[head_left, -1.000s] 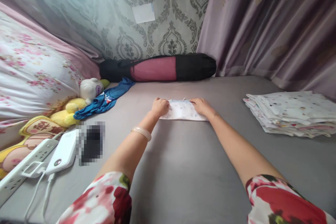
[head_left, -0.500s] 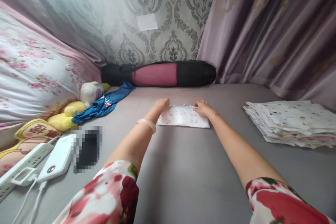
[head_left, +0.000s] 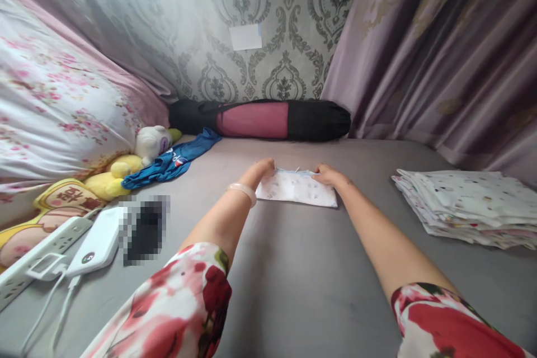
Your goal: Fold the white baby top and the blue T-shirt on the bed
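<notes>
A small folded white cloth (head_left: 296,190) with faint prints and a light blue far edge lies flat on the grey sheet in front of me. My left hand (head_left: 264,169) is closed at its far left corner, fingertips mostly hidden behind the wrist. At the far right corner, my right hand (head_left: 327,175) pinches the edge, thumb towards the middle. A small pale tag or string sticks up from the far edge between my hands.
On the right lies a stack of folded printed cloths (head_left: 465,201). A long black and pink bag (head_left: 255,120) rests against the wall. To the left are a blue garment (head_left: 176,161), plush toys (head_left: 153,142), a power bank (head_left: 96,240) and a power strip (head_left: 46,251).
The view has shifted slightly, so the surroundings sit a little further right. Both hands stay at the cloth's far corners, with the cloth almost unchanged.
</notes>
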Motion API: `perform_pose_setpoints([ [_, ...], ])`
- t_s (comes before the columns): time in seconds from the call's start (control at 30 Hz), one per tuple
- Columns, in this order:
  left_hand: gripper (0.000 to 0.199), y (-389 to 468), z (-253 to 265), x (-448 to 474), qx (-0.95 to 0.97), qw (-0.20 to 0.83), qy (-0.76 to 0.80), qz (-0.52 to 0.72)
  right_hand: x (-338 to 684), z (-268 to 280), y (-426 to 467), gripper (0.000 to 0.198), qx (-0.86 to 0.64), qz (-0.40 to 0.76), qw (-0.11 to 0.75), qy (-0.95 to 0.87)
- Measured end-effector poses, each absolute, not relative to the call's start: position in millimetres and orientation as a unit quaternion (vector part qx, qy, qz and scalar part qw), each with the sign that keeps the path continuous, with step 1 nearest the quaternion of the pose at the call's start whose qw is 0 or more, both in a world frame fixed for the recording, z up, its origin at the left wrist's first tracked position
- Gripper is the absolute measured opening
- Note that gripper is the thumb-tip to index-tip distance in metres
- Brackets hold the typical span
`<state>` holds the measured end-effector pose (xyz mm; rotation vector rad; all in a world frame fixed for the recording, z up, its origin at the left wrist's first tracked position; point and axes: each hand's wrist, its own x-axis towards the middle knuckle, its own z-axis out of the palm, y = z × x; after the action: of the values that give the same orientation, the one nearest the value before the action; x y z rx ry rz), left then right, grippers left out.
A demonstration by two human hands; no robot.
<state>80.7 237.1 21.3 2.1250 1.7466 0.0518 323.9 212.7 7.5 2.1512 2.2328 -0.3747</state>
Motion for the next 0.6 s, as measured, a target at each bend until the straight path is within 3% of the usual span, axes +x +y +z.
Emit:
perform_pose_setpoints([
  [0.27, 0.03, 210, 21, 89, 0.75, 0.11, 0.652, -0.012, 322, -4, 202, 0.03, 0.699, -0.092, -0.055, 0.707],
  [0.6, 0.03, 177, 49, 71, 0.766, 0.066, 0.636, 0.063, 328, 28, 179, 0.019, 0.66, -0.104, -0.15, 0.729],
])
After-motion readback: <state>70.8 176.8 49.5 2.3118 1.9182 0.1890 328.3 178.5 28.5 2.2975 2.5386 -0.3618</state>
